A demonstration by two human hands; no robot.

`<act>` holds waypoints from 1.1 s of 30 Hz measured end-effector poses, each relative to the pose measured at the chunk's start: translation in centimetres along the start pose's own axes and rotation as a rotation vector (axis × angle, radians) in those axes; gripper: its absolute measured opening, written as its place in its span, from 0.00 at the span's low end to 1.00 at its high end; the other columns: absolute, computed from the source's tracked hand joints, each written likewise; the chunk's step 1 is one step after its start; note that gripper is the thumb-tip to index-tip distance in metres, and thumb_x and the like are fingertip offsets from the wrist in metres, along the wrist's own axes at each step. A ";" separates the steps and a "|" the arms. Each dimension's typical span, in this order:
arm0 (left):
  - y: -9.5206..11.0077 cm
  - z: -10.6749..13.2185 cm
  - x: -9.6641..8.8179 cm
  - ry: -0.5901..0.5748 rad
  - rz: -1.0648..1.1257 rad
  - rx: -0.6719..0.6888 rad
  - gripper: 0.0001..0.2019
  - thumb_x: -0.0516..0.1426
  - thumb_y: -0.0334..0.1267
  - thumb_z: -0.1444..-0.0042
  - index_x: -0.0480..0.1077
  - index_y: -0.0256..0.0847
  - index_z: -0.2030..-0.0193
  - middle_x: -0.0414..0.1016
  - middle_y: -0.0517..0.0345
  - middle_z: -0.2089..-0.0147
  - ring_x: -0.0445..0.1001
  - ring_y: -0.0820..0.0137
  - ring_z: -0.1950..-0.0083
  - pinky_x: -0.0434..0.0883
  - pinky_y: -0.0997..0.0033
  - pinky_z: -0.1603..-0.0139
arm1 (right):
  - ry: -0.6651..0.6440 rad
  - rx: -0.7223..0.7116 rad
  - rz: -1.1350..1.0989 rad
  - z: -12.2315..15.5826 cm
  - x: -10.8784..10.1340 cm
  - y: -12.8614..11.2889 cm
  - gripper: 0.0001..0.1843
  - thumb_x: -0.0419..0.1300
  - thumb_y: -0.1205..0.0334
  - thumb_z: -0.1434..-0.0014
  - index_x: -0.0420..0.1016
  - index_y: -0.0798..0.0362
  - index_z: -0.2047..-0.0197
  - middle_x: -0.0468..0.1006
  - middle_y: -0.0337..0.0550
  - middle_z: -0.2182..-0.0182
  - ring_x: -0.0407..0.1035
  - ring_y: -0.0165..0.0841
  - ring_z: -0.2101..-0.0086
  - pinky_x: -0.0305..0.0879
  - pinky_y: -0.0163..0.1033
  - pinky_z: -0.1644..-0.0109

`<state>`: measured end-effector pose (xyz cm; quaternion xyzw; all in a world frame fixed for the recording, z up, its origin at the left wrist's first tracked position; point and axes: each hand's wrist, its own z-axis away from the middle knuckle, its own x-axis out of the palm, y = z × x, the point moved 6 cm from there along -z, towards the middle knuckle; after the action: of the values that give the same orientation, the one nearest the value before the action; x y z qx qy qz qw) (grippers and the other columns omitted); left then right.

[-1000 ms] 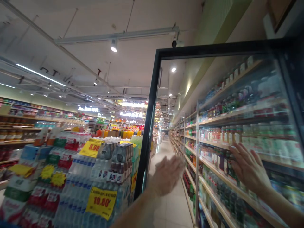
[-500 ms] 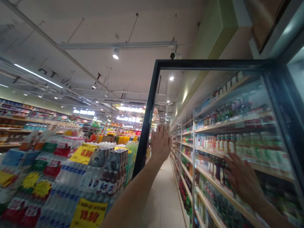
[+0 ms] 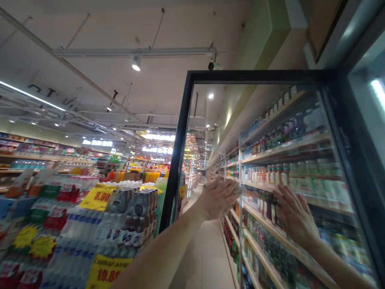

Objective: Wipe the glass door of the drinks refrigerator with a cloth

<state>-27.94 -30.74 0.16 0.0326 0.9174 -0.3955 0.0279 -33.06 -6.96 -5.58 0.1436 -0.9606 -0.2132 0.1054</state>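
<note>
A black-framed glass cooler door (image 3: 180, 132) stands swung out in front of me. My left hand (image 3: 221, 197) is raised flat against its glass near the left edge, fingers stretched out, holding nothing. My right hand (image 3: 294, 216) presses flat on the same glass further right, fingers spread. Through the glass I see long shelves of bottled drinks (image 3: 279, 172) running down the aisle.
A stacked display of water and drink bottle packs (image 3: 99, 228) with yellow price tags (image 3: 98, 197) stands at the left. The tiled aisle floor (image 3: 207, 257) runs ahead. More store shelving (image 3: 27, 156) lines the far left, and the lit cooler frame (image 3: 369, 100) is at right.
My left hand came up to the door's edge, then moved right and down onto the glass. My right hand stayed flat on the glass. The view shifted slightly right.
</note>
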 end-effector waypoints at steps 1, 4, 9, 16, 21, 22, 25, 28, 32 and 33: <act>0.2 -0.2 0.1 -0.010 0.012 0.049 0.22 0.43 0.44 0.37 0.54 0.49 0.37 0.55 0.59 0.33 0.51 0.66 0.32 0.52 0.58 0.35 | 0.000 0.000 0.002 0.0 0.0 0.0 0.32 0.46 0.63 0.39 0.43 0.50 0.33 0.60 0.53 0.40 0.54 0.44 0.39 0.51 0.54 0.39; -4.1 -1.0 -0.3 0.040 -0.038 -0.419 0.22 0.43 0.41 0.37 0.55 0.44 0.37 0.55 0.54 0.33 0.50 0.62 0.32 0.55 0.53 0.36 | -0.012 0.006 0.005 0.0 0.1 0.0 0.32 0.46 0.63 0.39 0.43 0.50 0.33 0.61 0.53 0.40 0.53 0.43 0.39 0.51 0.54 0.39; -4.1 -2.5 -0.2 0.032 -0.020 -0.433 0.23 0.44 0.42 0.38 0.55 0.43 0.37 0.54 0.50 0.33 0.50 0.60 0.32 0.56 0.51 0.37 | -0.029 0.015 -0.004 0.1 0.1 0.1 0.33 0.47 0.63 0.39 0.42 0.50 0.33 0.60 0.53 0.39 0.52 0.43 0.38 0.51 0.54 0.39; -7.5 -2.0 -1.1 0.080 -0.048 -0.659 0.22 0.44 0.40 0.38 0.57 0.41 0.38 0.55 0.49 0.33 0.51 0.59 0.32 0.54 0.49 0.37 | -0.046 0.034 -0.007 0.1 0.2 0.3 0.32 0.47 0.63 0.39 0.43 0.49 0.33 0.59 0.52 0.39 0.51 0.42 0.38 0.51 0.53 0.38; -3.1 -3.1 -0.3 0.026 0.009 -0.239 0.22 0.44 0.41 0.38 0.56 0.46 0.37 0.56 0.55 0.34 0.53 0.64 0.33 0.55 0.55 0.36 | -0.043 0.029 -0.012 0.1 0.1 0.2 0.32 0.48 0.65 0.40 0.44 0.50 0.33 0.60 0.52 0.39 0.51 0.42 0.38 0.50 0.53 0.38; -1.9 -3.3 -0.1 0.003 0.030 -0.095 0.21 0.44 0.42 0.38 0.57 0.49 0.38 0.57 0.57 0.34 0.53 0.66 0.33 0.54 0.56 0.36 | -0.044 0.030 -0.008 0.1 0.1 0.2 0.32 0.48 0.65 0.40 0.45 0.51 0.33 0.61 0.53 0.40 0.51 0.42 0.38 0.50 0.53 0.38; -3.5 -3.6 -0.2 0.020 0.005 -0.239 0.21 0.44 0.42 0.37 0.57 0.48 0.38 0.57 0.56 0.34 0.52 0.64 0.33 0.54 0.55 0.36 | -0.048 0.032 -0.001 0.1 0.1 0.2 0.32 0.47 0.65 0.40 0.45 0.50 0.34 0.60 0.53 0.39 0.52 0.42 0.38 0.51 0.53 0.39; -6.1 -2.7 -0.6 0.091 -0.063 -0.638 0.22 0.44 0.40 0.38 0.56 0.42 0.37 0.54 0.50 0.33 0.50 0.59 0.32 0.54 0.51 0.37 | -0.054 0.045 -0.006 0.2 0.2 0.2 0.33 0.47 0.65 0.40 0.43 0.49 0.33 0.60 0.52 0.39 0.52 0.42 0.38 0.51 0.53 0.39; 0.1 -2.7 0.4 0.027 0.022 -0.060 0.22 0.43 0.42 0.37 0.55 0.48 0.37 0.55 0.58 0.33 0.50 0.66 0.32 0.52 0.57 0.35 | -0.061 0.048 -0.022 0.2 0.2 0.3 0.33 0.47 0.64 0.40 0.43 0.48 0.33 0.59 0.51 0.39 0.52 0.42 0.38 0.51 0.54 0.39; 1.5 -2.5 0.6 0.001 0.051 0.104 0.21 0.43 0.43 0.37 0.55 0.51 0.37 0.56 0.60 0.34 0.51 0.68 0.32 0.51 0.59 0.35 | -0.065 0.045 -0.020 0.1 0.2 0.3 0.33 0.47 0.64 0.40 0.43 0.48 0.33 0.59 0.52 0.39 0.51 0.42 0.38 0.51 0.54 0.39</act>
<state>-28.45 -27.86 0.71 0.0578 0.8945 -0.4419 0.0356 -33.32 -6.74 -5.57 0.1487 -0.9666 -0.1969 0.0688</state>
